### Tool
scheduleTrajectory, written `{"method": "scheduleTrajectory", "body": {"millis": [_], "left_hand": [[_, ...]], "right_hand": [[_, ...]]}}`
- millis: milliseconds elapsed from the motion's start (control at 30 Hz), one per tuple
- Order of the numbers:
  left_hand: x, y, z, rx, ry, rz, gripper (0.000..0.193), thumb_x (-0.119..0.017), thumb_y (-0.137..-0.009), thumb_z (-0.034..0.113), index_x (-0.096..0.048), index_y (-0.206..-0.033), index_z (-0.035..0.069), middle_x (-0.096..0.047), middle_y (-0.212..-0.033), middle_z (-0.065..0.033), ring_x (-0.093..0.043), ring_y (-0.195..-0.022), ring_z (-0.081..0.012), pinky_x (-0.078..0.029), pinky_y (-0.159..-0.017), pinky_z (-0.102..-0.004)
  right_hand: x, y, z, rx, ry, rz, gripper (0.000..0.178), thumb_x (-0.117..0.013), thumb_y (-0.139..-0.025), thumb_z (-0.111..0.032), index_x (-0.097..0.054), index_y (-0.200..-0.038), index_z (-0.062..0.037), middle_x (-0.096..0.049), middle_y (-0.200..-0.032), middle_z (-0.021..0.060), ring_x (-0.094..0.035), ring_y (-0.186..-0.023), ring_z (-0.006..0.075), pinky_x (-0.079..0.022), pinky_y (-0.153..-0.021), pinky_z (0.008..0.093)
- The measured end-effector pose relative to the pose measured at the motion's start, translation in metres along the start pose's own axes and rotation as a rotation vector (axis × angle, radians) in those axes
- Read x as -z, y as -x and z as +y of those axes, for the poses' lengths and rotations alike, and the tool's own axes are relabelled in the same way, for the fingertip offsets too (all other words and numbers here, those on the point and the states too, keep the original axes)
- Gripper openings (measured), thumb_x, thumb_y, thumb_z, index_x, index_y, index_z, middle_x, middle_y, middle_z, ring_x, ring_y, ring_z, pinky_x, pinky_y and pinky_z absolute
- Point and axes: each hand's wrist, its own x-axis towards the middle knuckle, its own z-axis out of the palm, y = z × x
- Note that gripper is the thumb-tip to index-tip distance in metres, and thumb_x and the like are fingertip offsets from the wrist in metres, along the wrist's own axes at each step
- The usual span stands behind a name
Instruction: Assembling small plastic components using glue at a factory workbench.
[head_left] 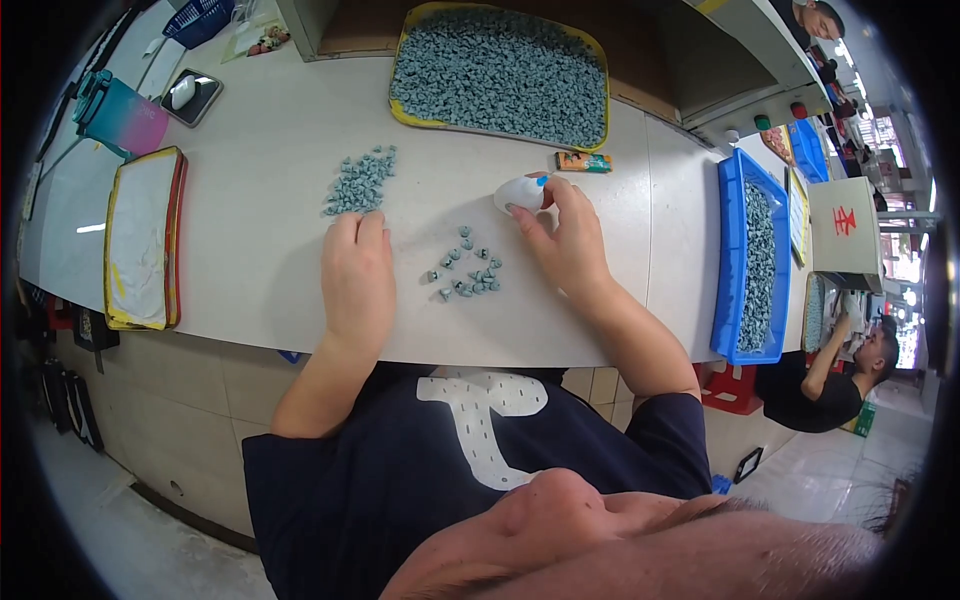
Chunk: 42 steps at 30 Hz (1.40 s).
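Observation:
My right hand (pixel 572 240) is closed around a small white squeeze bottle (pixel 519 194) with a blue tip. It hovers over the white table (pixel 440 335). My left hand (pixel 358 270) is at the near edge of a loose pile of small grey-green pieces (pixel 362 180). Its fingers are bent and pressed together, and whatever is between them is hidden. Between my two hands lies a scattered group of the same pieces (pixel 484 283), some showing a dark side.
Beyond my hands, a yellow-rimmed tray (pixel 398 112) is heaped with such pieces. An orange-and-green small box (pixel 584 162) lies before it. A blue bin (pixel 731 260) stands right; stacked trays (pixel 140 240), a phone (pixel 205 97) and a bottle (pixel 120 118) are left. A co-worker (pixel 825 385) sits far right.

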Motion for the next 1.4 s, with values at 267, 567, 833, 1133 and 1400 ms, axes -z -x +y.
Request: {"method": "scheduleTrajectory", "body": {"millis": [267, 567, 833, 1133, 1400], "left_hand": [[0.0, 0.002, 0.011, -0.075, 0.041, -0.004, 0.016, -0.061, -0.08, -0.002, -0.058, -0.097, -0.001, -0.056, -0.1, -0.0142, -0.054, -0.093, -0.0326, -0.045, -0.08, -0.0395], [-0.003, 0.01, 0.025, -0.089, -0.031, -0.009, 0.024, -0.057, -0.081, -0.004, -0.058, -0.105, -0.002, -0.056, -0.097, -0.0137, -0.055, -0.091, -0.0301, -0.046, -0.078, -0.0385], [0.006, 0.014, 0.03, -0.258, 0.061, -0.029, 0.032, -0.068, -0.073, -0.003, -0.063, -0.104, 0.0, -0.058, -0.094, -0.0109, -0.056, -0.086, -0.0281, -0.047, -0.075, -0.0365], [0.009, 0.012, 0.032, -0.213, 0.134, -0.069, 0.027, -0.07, -0.072, -0.001, -0.065, -0.099, 0.0, -0.059, -0.093, -0.01, -0.056, -0.086, -0.028, -0.048, -0.073, -0.0374], [0.0, 0.008, 0.034, -0.105, 0.312, -0.119, 0.014, -0.065, -0.081, 0.003, -0.066, -0.094, -0.001, -0.06, -0.085, -0.0094, -0.056, -0.081, -0.0232, -0.046, -0.07, -0.032]], "right_hand": [[0.016, 0.011, -0.001, -0.037, -0.132, 0.013, 0.035, -0.073, -0.078, -0.011, -0.058, -0.108, -0.0019, -0.065, -0.102, 0.0115, -0.06, -0.09, 0.022, -0.046, -0.081, 0.0323], [0.032, 0.023, 0.002, -0.053, -0.333, 0.006, 0.038, -0.07, -0.077, -0.004, -0.055, -0.111, -0.0006, -0.057, -0.1, 0.0078, -0.058, -0.087, 0.0155, -0.048, -0.077, 0.0273], [0.04, 0.026, -0.01, 0.013, -0.361, -0.029, 0.038, -0.067, -0.077, 0.0, -0.053, -0.112, 0.0, -0.05, -0.099, 0.006, -0.056, -0.085, 0.0124, -0.05, -0.071, 0.0233], [0.04, 0.024, -0.008, 0.022, -0.359, -0.044, 0.036, -0.066, -0.077, -0.001, -0.053, -0.111, -0.0001, -0.052, -0.101, 0.0066, -0.058, -0.087, 0.0128, -0.051, -0.07, 0.0235], [0.044, 0.018, -0.01, 0.078, -0.226, -0.108, 0.043, -0.068, -0.073, -0.001, -0.054, -0.114, -0.0008, -0.058, -0.102, 0.0117, -0.061, -0.087, 0.0224, -0.051, -0.073, 0.0286]]}}
